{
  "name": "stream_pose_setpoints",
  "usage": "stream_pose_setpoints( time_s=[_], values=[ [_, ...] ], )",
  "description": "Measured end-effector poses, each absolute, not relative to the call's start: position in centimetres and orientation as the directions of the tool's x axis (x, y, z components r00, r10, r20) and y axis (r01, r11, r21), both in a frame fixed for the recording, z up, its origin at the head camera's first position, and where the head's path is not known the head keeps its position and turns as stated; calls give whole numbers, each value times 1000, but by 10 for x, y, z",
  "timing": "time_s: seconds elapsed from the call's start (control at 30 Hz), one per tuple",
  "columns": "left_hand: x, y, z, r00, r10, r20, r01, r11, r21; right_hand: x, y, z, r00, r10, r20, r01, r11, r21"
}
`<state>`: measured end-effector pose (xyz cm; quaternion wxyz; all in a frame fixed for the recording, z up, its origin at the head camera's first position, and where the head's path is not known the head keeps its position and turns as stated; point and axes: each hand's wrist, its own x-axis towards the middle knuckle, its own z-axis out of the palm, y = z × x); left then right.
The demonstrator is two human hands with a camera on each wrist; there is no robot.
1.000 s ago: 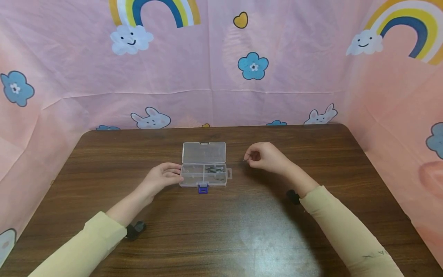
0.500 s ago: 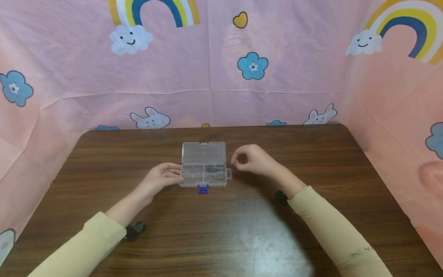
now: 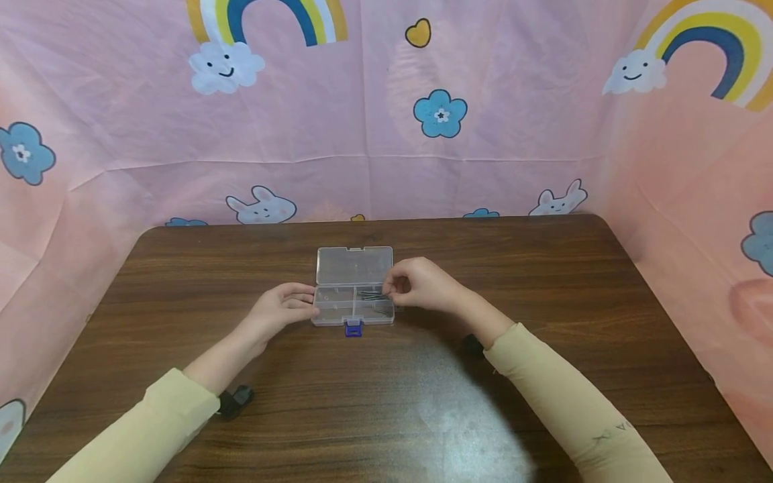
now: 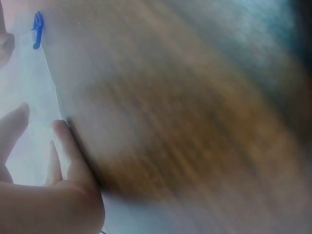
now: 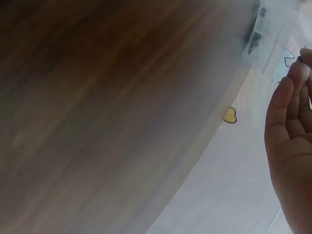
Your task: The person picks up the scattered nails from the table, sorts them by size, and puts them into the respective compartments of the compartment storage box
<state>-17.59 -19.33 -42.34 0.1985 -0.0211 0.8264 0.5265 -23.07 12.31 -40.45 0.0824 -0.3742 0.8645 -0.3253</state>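
Note:
A clear plastic compartment box (image 3: 334, 315) lies on the table with its lid (image 3: 354, 265) folded back and a blue latch (image 3: 353, 329) at the front. Several thin metal screws or nails (image 3: 370, 295) lie in its back right compartment. My left hand (image 3: 279, 314) rests against the box's left end, thumb toward the front and fingers farther back. Over the right end, my right hand (image 3: 425, 285) pinches a tiny dark metal piece (image 5: 300, 59) between thumb and fingertips. It is too small to name, and the head view hides it behind the fingers.
The brown wooden table (image 3: 362, 402) reaches back to a pink printed cloth (image 3: 507, 154), which also hangs at both sides. A black wrist device (image 3: 235, 402) sits at the left wrist. Another (image 3: 473, 345) shows beneath the right.
My right hand has moved left from beside the box to over its right compartments, still pinching the tiny metal piece. My left hand and the box have stayed in place.

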Motion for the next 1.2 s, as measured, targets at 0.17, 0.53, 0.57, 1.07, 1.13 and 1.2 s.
stream_pose_setpoints(
  time_s=[0.17,0.53,0.57,1.07,1.13,1.2],
  values=[
    [-176,-193,-423,-921,175,-347,-239,449,861,-228,116,-405,-688,-720,93,-613,508,-606],
    [-176,-192,-425,-920,174,-352,-241,456,856,-224,108,-407,-662,-746,78,-640,507,-577],
    [-176,-193,-425,-919,176,-351,-240,457,857,-224,108,-407,-661,-747,73,-639,509,-577],
    [-177,-191,-426,-913,167,-373,-268,445,854,-223,115,-410,-645,-759,92,-649,480,-590],
    [-176,-191,-427,-911,169,-375,-269,444,854,-223,117,-410,-645,-758,100,-651,476,-591],
    [-175,-191,-427,-911,171,-375,-269,445,854,-222,120,-410,-645,-756,108,-653,472,-593]
  ],
)
